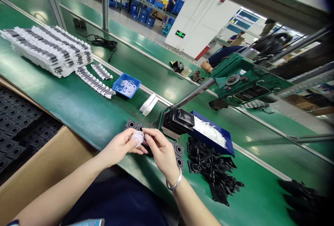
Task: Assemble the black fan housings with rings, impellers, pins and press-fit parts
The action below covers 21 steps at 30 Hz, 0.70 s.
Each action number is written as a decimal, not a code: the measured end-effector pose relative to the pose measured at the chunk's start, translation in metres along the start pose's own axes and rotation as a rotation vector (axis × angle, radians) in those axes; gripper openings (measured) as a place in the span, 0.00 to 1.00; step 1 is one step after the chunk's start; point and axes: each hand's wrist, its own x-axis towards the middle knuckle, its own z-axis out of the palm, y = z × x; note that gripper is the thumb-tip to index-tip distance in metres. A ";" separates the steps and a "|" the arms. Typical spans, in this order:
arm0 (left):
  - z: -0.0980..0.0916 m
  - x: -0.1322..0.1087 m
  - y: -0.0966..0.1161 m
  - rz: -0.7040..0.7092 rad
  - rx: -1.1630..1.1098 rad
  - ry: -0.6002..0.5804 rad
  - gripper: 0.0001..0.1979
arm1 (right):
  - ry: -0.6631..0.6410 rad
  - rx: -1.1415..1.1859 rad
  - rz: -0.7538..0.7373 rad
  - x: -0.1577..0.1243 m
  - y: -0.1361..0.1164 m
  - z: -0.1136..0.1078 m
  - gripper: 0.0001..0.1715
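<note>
A bunch of translucent white plastic rings [137, 139] sits in my left hand [118, 147], held between thumb and fingers. Right beside it, the thumb and fingertips of my right hand [163, 149] come together in a pinch at the rings' edge. What lies between those fingertips is too small to make out. Under and behind both hands, black square plates with round holes [131, 124] lie on the green tabletop [86, 114]. More of these plates [179, 150] show to the right of my right wrist; some are hidden by the hands.
A blue tray [130, 95] holds loose white rings. A green press [242, 79] stands over a black block [180, 119]. Beside it are a dark blue bin [229, 149] of white strips and a heap of black parts [211, 166]. Stacked white-and-grey pieces [47, 50] rise at left. A co-worker's arm [207, 66] shows opposite.
</note>
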 end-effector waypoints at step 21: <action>-0.057 -0.012 -0.008 0.599 1.060 0.102 0.14 | -0.310 -0.393 -0.146 0.080 0.020 0.017 0.11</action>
